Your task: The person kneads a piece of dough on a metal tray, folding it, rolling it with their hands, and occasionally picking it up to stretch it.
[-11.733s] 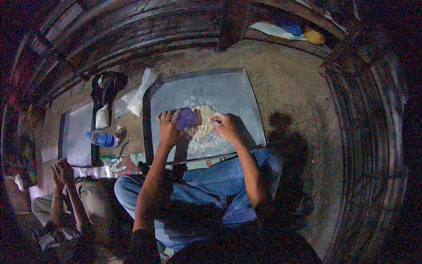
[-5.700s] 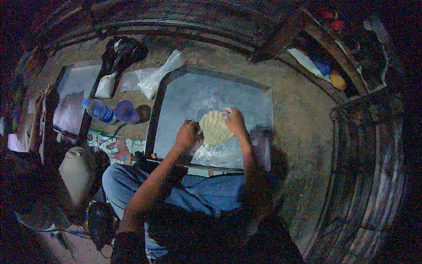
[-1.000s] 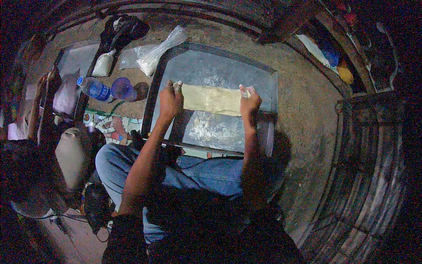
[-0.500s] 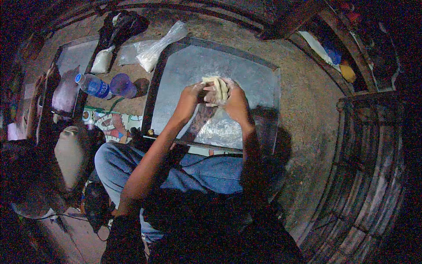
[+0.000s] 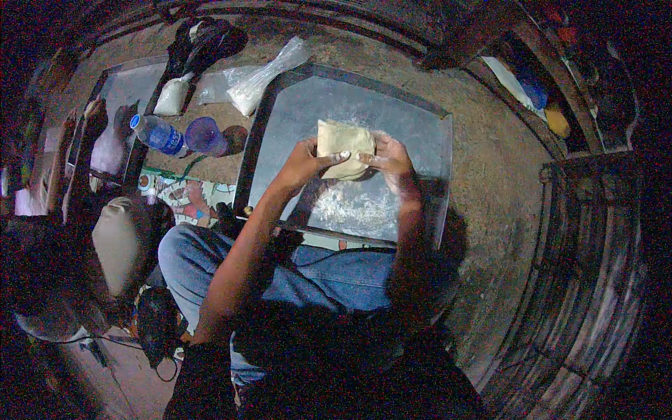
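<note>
Between both hands, above a floured grey board with a raised dark frame (image 5: 287, 129), I hold a pale, flattened piece of dough (image 5: 343, 143). My left hand (image 5: 308, 164) grips its left side, with the thumb lying across the front. On the opposite side my right hand (image 5: 392, 162) grips the dough, its thumb pressed on the face and its other fingers mostly hidden behind. The dough looks folded, with a corner standing up at the upper left. White flour (image 5: 353, 206) is spread over the board below it.
Left of the board stand a blue-labelled plastic bottle (image 5: 159, 135) and a purple cup (image 5: 204, 136). Bags of white powder, one clear (image 5: 250, 92) and one tied (image 5: 172, 96), lie beyond them. Slatted bamboo (image 5: 581, 280) borders the right side.
The dough was bunched edge-on between my fingers; now its broad face is turned toward me. My thumbs have come round onto its front. The whole view has shifted slightly.
</note>
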A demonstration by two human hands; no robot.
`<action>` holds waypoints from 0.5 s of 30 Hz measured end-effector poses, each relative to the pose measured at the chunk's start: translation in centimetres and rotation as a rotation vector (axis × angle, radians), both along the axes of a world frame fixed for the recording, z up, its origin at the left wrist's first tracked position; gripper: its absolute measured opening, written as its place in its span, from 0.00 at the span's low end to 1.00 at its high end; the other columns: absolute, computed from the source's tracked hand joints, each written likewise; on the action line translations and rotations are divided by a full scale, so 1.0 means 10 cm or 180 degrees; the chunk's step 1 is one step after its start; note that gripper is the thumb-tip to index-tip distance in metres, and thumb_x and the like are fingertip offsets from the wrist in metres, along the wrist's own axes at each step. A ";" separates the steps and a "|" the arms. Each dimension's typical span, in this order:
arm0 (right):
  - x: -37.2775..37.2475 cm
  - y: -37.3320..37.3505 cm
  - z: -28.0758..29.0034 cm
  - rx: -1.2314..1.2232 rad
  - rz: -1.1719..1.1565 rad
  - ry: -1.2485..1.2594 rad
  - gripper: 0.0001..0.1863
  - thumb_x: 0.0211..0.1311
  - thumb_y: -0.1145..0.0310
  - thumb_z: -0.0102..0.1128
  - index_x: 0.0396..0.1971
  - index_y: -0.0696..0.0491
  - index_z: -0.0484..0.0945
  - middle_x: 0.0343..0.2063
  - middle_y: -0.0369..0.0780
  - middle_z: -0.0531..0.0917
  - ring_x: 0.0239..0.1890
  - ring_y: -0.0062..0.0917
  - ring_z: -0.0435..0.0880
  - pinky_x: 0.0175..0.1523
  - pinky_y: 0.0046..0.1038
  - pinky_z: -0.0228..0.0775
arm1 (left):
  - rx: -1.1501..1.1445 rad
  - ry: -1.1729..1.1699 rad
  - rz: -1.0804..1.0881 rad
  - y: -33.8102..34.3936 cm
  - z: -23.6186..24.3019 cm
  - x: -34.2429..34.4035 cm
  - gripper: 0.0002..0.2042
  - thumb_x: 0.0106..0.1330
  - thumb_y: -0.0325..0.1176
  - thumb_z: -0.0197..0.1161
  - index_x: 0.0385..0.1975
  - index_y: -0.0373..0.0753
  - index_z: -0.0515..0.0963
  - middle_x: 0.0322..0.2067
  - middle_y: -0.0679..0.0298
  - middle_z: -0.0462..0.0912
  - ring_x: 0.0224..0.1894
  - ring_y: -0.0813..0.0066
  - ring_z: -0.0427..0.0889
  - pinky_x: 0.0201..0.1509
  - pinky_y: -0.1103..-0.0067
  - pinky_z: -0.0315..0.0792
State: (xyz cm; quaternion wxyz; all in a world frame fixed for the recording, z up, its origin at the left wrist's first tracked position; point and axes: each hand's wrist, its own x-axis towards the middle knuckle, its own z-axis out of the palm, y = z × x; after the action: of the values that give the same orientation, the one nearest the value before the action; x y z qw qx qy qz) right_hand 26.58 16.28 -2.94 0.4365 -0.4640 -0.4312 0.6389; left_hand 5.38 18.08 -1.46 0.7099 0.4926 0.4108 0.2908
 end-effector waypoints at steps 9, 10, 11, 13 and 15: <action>0.02 0.01 -0.08 -0.0677 0.0193 0.0041 0.21 0.48 0.77 0.62 0.45 0.63 0.73 0.38 0.43 0.80 0.38 0.28 0.81 0.37 0.27 0.76 | -0.0130 -0.0215 0.0052 0.03 -0.13 -0.06 0.21 0.57 0.27 0.60 0.52 0.33 0.70 0.41 0.59 0.79 0.39 0.72 0.80 0.45 0.78 0.74; 0.01 0.02 -0.09 -0.0633 0.0114 0.0093 0.19 0.47 0.79 0.61 0.43 0.63 0.74 0.37 0.43 0.80 0.37 0.28 0.81 0.36 0.26 0.76 | -0.0097 -0.0307 0.0054 0.04 -0.17 -0.05 0.21 0.57 0.25 0.58 0.53 0.34 0.69 0.41 0.58 0.79 0.40 0.72 0.79 0.45 0.78 0.74; 0.00 0.02 -0.11 -0.0589 0.0037 0.0145 0.17 0.46 0.80 0.60 0.41 0.63 0.75 0.36 0.42 0.80 0.36 0.28 0.81 0.35 0.26 0.76 | -0.0063 -0.0399 0.0057 0.06 -0.24 -0.04 0.21 0.57 0.24 0.57 0.53 0.34 0.69 0.42 0.58 0.79 0.40 0.72 0.79 0.46 0.78 0.74; -0.01 0.04 -0.17 -0.0331 -0.0130 0.0040 0.15 0.43 0.82 0.58 0.36 0.62 0.77 0.33 0.40 0.80 0.34 0.27 0.81 0.35 0.24 0.76 | -0.0110 -0.0552 -0.0078 0.09 -0.29 -0.05 0.21 0.57 0.23 0.55 0.54 0.34 0.68 0.43 0.58 0.78 0.42 0.71 0.79 0.47 0.78 0.74; -0.01 0.05 -0.26 0.0095 -0.0306 -0.0279 0.13 0.40 0.85 0.55 0.30 0.62 0.79 0.31 0.39 0.79 0.34 0.27 0.80 0.37 0.24 0.75 | -0.0272 -0.0675 -0.0354 0.12 -0.31 -0.09 0.22 0.57 0.22 0.54 0.54 0.35 0.67 0.44 0.58 0.77 0.44 0.71 0.78 0.48 0.77 0.74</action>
State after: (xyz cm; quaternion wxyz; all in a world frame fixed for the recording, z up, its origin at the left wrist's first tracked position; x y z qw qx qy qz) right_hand 26.47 16.76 -5.53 0.4543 -0.5051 -0.4366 0.5898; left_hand 4.46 19.29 -4.54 0.7847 0.4504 0.3176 0.2836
